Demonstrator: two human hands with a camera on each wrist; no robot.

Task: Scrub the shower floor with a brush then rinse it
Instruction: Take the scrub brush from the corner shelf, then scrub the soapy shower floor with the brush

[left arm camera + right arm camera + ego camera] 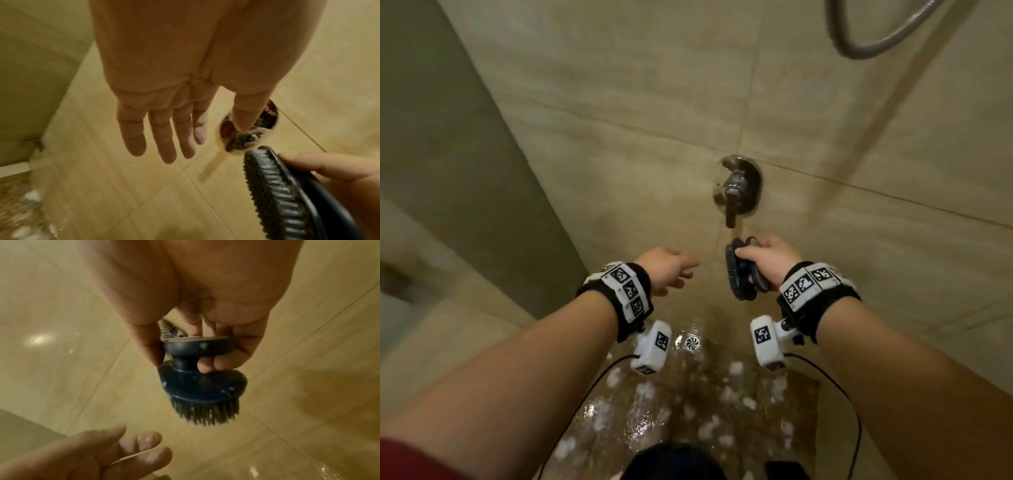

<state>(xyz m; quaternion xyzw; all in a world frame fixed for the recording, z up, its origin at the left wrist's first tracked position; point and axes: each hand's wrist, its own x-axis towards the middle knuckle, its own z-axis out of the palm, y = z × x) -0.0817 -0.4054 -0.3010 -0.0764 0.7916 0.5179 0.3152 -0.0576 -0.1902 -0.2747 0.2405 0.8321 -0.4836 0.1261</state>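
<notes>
My right hand (767, 260) grips a dark blue round scrub brush (741, 270) by its knob handle, just below the chrome shower valve (736, 186) on the wall. In the right wrist view the brush (202, 386) has its bristles pointing away from the palm, and the fingers (213, 365) curl under the knob. My left hand (671, 270) hovers to the left of the brush, fingers straight and holding nothing. The left wrist view shows that hand (164, 133) spread out, with the brush (277, 191) at lower right. The shower floor (688, 404) below is wet, with white foam patches.
A round drain (692, 342) sits in the floor near the wall. A metal shower hose (866, 37) loops at the top right. A greenish wall (448, 154) closes the left side. Beige tiled walls (619, 85) surround the space. Cables hang from both wrist cameras.
</notes>
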